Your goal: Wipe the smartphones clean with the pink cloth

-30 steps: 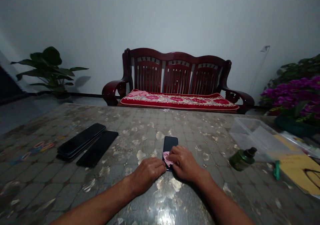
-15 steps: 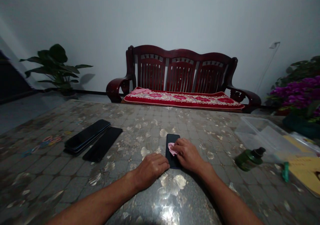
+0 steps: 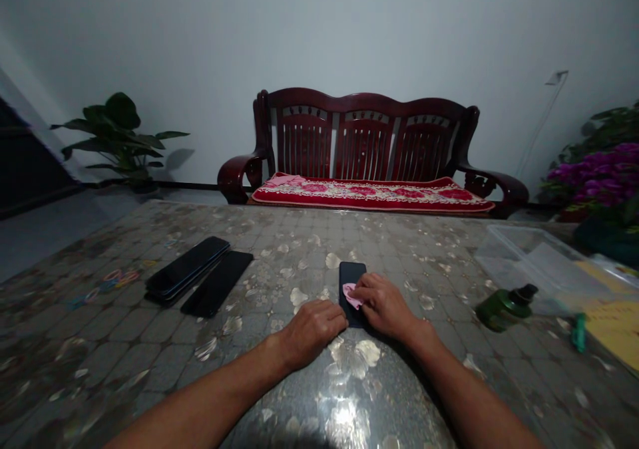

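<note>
I have the dark phone [image 3: 352,273] flat on the table [image 3: 294,249], well in from the far edge. The right hand [image 3: 383,304] angles in from the right, fingers pinched on a pink cloth [image 3: 351,295] against the phone's face. The left hand [image 3: 314,329] lies palm down, fingers half curled at the phone's near left corner; I can't tell whether it grips. A stretch of table separates the hands from the stacked phones [image 3: 187,271] toward the left edge and the green bottle [image 3: 502,310] toward the right
</note>
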Demonstrator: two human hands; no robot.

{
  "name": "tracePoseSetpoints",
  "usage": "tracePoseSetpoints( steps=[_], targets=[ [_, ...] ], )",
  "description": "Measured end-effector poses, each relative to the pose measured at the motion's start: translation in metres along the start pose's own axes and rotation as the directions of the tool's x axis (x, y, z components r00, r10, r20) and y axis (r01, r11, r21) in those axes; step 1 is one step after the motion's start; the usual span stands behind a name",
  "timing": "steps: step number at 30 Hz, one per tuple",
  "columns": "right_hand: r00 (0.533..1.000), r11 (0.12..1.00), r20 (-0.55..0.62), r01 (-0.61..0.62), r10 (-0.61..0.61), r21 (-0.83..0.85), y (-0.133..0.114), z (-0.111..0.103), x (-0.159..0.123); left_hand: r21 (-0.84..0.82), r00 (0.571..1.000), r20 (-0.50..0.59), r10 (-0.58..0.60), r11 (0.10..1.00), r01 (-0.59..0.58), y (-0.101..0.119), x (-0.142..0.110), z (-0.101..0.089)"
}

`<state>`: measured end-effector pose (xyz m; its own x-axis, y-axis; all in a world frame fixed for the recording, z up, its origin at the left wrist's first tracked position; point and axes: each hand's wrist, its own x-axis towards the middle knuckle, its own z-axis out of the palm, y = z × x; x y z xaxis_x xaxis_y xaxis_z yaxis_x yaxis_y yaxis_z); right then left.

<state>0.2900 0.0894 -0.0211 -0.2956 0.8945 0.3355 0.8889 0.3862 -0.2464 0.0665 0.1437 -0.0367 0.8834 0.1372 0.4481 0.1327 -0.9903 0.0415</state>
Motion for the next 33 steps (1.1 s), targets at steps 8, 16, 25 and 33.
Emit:
tracePoseSetpoints(
  steps=[8, 16, 25, 33],
  targets=[
    [0.987, 0.983, -0.06, -0.157, 0.152, -0.092, 0.017, 0.003, 0.007, -0.003, 1.0, -0.022, -0.009, 1.0, 0.009, -0.001, 0.0, 0.0],
    [0.999, 0.999, -0.013, 0.053, -0.053, 0.001, 0.009, 0.001, 0.002, 0.03, 0.999, 0.002, -0.038, 0.999, 0.038, 0.0, 0.0, -0.001],
    [0.999, 1.0, -0.049, -0.009, 0.008, -0.023, 0.015, 0.003, 0.003, 0.038, 0.997, -0.001, -0.071, 0.997, 0.071, -0.002, -0.002, 0.004],
    [0.996, 0.996, -0.074, -0.063, 0.058, -0.07, 0.018, 0.005, 0.003, 0.0, 0.997, -0.01, -0.08, 0.997, 0.08, -0.001, 0.002, 0.003]
  ],
)
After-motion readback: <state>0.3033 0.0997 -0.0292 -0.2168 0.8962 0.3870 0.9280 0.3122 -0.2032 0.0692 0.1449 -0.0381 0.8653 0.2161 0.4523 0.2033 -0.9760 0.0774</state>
